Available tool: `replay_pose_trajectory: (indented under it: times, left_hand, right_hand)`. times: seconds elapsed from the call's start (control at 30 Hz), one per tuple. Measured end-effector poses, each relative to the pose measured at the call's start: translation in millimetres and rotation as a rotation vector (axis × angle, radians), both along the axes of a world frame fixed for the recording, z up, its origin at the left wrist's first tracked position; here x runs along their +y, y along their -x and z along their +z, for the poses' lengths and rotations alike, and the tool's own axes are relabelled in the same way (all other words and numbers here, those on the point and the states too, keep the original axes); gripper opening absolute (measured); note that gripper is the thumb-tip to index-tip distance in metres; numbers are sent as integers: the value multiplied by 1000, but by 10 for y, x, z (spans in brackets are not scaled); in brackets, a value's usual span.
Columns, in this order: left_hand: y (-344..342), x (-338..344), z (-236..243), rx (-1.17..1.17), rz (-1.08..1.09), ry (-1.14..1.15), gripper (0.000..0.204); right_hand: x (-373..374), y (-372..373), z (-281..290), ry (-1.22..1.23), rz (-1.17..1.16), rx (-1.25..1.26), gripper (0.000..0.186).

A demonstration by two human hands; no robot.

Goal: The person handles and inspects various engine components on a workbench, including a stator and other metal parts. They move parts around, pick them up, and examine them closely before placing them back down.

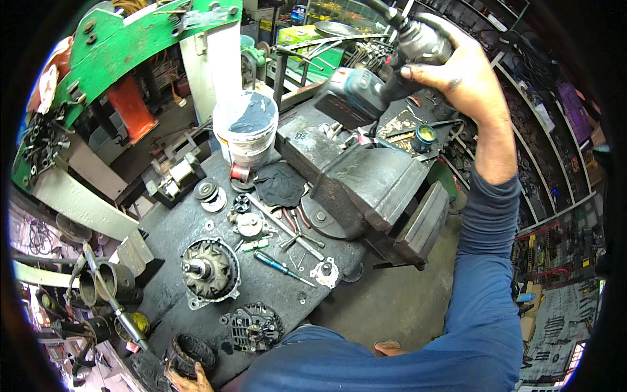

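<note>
Raised at the upper right, my right hand (467,78) is closed around a cordless impact wrench (418,42), its battery (353,95) hanging over the bench vise. At the bottom left, my left hand (189,381) grips the near side of a dark, grimy ring-shaped part (189,354) on the bench. An alternator half with its finned rotor and shaft (210,269) lies on the bench ahead of that hand. Beside it is a slotted alternator rear housing (253,328). A blue screwdriver (284,268), a T-handle wrench (287,225) and a small round cover (251,225) lie farther on.
A large vise (366,183) stands at the bench's right edge. Behind the bench parts is a white bucket (247,134) of dark grease. Pulley pieces (208,191) and a black cloth (279,184) lie near it. A green steel frame (144,49) rises at the left; shelves (548,130) line the right.
</note>
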State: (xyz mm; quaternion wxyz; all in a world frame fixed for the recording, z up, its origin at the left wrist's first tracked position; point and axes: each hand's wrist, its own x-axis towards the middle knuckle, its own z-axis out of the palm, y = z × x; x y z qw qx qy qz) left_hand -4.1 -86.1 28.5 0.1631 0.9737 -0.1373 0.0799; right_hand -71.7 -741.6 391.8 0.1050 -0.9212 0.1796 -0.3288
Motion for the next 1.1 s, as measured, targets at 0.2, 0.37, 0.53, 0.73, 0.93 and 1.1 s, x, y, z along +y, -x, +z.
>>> replay_pose_trajectory:
  times: [0.2,0.37,0.53,0.73,0.93,1.1]
  left_hand:
    - [-40,-284,365,37,13,17,79]
    - [-100,-253,413,178,75,7,85]
    - [-121,-138,411,301,140,-41,95]
    - [-24,-69,375,293,200,-122,93]
    - [-29,-255,434,258,227,-109,92]
    - [-106,-505,453,412,451,-131,77]
  right_hand:
    - [-1159,105,-693,223,-535,82,89]
    - [-1985,14,-1284,135,-620,200,86]
    - [-2528,-139,-1749,164,-554,399,85]
    - [-2962,-433,-1881,283,-382,684,95]
    - [-3645,-750,-1938,364,-398,876,78]
    - [-4283,-666,-2240,480,-304,730,67]
